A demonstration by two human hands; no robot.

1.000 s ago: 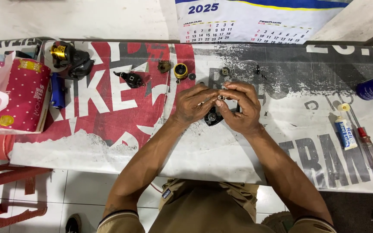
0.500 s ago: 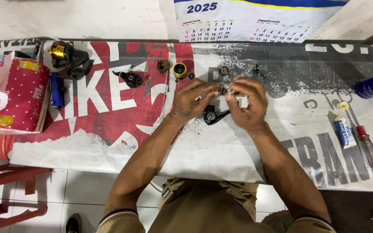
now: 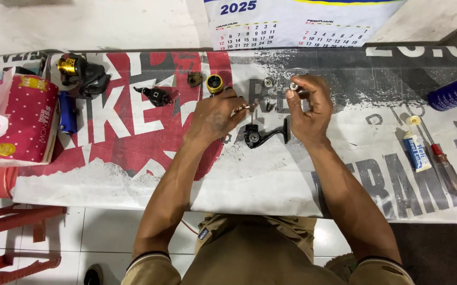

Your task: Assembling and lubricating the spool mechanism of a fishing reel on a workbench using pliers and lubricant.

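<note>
My right hand (image 3: 306,108) pinches a small silver metal part (image 3: 294,86) between thumb and fingertips, held over the far middle of the printed banner (image 3: 133,169) covering the table. My left hand (image 3: 215,116) is closed around a thin metal pin (image 3: 245,107), just left of it. Between my hands, slightly nearer, the black reel body (image 3: 263,135) lies on the banner. A gold-trimmed spool (image 3: 214,83) sits just beyond my left hand.

Banner-covered bench (image 3: 271,179) — reel parts (image 3: 263,134), screwdriver (image 3: 442,161)
</note>
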